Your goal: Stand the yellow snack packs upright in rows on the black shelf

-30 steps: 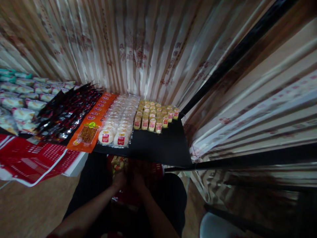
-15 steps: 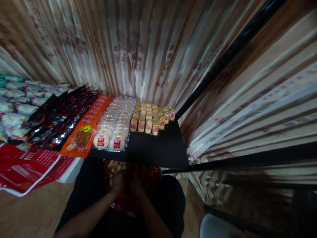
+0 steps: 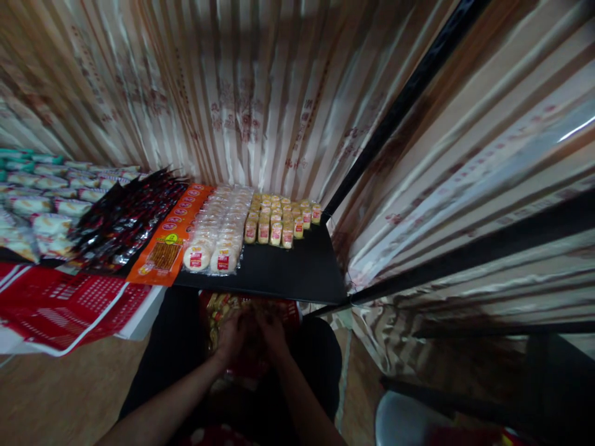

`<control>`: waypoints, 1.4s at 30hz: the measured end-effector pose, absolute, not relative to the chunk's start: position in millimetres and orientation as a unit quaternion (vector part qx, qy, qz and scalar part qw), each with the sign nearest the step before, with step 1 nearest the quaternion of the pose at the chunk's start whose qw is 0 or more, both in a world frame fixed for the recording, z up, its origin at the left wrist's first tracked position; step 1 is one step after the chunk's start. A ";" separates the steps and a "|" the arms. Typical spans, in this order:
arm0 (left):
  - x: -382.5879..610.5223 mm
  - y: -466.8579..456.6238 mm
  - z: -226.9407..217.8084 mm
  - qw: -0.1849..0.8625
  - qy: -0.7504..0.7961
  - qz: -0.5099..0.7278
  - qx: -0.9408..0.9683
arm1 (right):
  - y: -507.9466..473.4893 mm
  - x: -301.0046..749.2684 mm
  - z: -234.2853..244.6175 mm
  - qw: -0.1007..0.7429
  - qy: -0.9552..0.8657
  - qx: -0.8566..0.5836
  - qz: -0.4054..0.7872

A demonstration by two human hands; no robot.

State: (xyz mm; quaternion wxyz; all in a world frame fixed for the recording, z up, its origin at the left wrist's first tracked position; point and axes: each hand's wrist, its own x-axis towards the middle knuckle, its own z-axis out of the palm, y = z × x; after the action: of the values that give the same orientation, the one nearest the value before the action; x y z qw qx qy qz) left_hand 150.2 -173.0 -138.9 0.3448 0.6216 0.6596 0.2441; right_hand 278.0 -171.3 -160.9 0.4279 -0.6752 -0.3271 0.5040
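My left hand (image 3: 231, 334) and my right hand (image 3: 272, 331) are side by side inside a red basket (image 3: 283, 310) on my lap, just under the front edge of a black shelf (image 3: 297, 272). Small yellow snack packets (image 3: 220, 306) lie in the basket by my left hand. The fingers of both hands are curled among the packets; dim light and blur hide what they hold. On the shelf stand rows of small yellow-and-red packets (image 3: 279, 220), two rows of round white cakes (image 3: 218, 229) and a column of orange packets (image 3: 174, 235).
Black-and-red packets (image 3: 125, 217) and pale wrapped snacks (image 3: 41, 198) fill the shelf to the left. A red printed sheet (image 3: 60, 303) hangs over a white edge at lower left. Striped curtains (image 3: 242, 93) close in behind and on the right, crossed by black bars (image 3: 400, 105).
Both hands have shifted slightly forward and up inside the red basket, closer to the shelf edge. The view has tilted a little; the shelf goods are unchanged.
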 end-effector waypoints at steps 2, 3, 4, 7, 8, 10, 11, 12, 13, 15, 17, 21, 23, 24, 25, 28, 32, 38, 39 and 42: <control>148.6 -172.6 -133.9 0.338 0.674 0.270 0.599 | -172.8 282.9 -151.7 0.450 -0.296 -0.665 0.518; 148.3 -171.8 -131.7 0.346 0.679 0.280 0.585 | -173.5 285.4 -147.1 0.461 -0.275 -0.663 0.523; 148.5 -170.9 -129.6 0.364 0.680 0.287 0.569 | -174.3 287.8 -142.7 0.470 -0.256 -0.661 0.526; 151.9 -167.6 -123.1 0.450 0.663 0.317 0.507 | -177.1 294.8 -131.0 0.488 -0.240 -0.650 0.531; 153.8 -166.6 -120.4 0.476 0.654 0.333 0.485 | -178.1 297.0 -127.5 0.494 -0.247 -0.644 0.529; 158.2 -165.2 -113.3 0.512 0.632 0.364 0.453 | -180.4 300.6 -120.8 0.508 -0.264 -0.635 0.518; 160.5 -164.7 -108.9 0.525 0.622 0.375 0.445 | -181.6 302.0 -117.5 0.515 -0.269 -0.635 0.509; 162.8 -164.3 -104.1 0.535 0.613 0.381 0.440 | -182.8 303.0 -114.2 0.523 -0.271 -0.635 0.499; 165.1 -163.9 -99.1 0.542 0.606 0.383 0.438 | -183.9 303.6 -110.9 0.532 -0.270 -0.634 0.492; 169.7 -162.7 -90.1 0.549 0.595 0.385 0.443 | -185.9 304.0 -104.5 0.549 -0.269 -0.621 0.491; 174.0 -160.2 -83.8 0.538 0.593 0.384 0.460 | -187.3 304.4 -99.5 0.556 -0.275 -0.607 0.498; 180.2 -150.1 -77.1 0.458 0.611 0.372 0.528 | -187.8 310.8 -94.7 0.511 -0.336 -0.624 0.487; 182.5 -143.6 -70.9 0.419 0.600 0.361 0.578 | -186.7 317.8 -92.8 0.470 -0.406 -0.657 0.426; 183.8 -140.5 -66.0 0.409 0.588 0.351 0.604 | -185.7 321.8 -91.0 0.449 -0.450 -0.674 0.377; 185.4 -137.4 -60.1 0.403 0.571 0.339 0.629 | -184.3 325.8 -88.6 0.428 -0.491 -0.686 0.323; 192.3 -128.7 -39.4 0.399 0.514 0.310 0.693 | -177.3 336.3 -77.1 0.392 -0.575 -0.683 0.223; 206.4 -113.3 -19.5 0.380 0.462 0.304 0.741 | -161.3 345.6 -60.5 0.396 -0.586 -0.671 0.222; 237.9 -81.5 -14.6 0.368 0.454 0.342 0.736 | -127.0 365.5 -57.7 0.445 -0.531 -0.672 0.260; 244.3 -76.8 -14.8 0.371 0.455 0.353 0.728 | -119.9 370.3 -59.1 0.458 -0.515 -0.674 0.265; 265.1 -65.1 -16.3 0.365 0.463 0.376 0.715 | -96.6 385.8 -62.3 0.494 -0.473 -0.677 0.272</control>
State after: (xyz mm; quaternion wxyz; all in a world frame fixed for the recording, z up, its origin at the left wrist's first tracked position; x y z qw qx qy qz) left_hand 265.1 -65.1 -16.3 0.3650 0.7147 0.4632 0.3760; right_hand 385.8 -96.6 -62.3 0.4940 -0.6768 -0.4731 0.2721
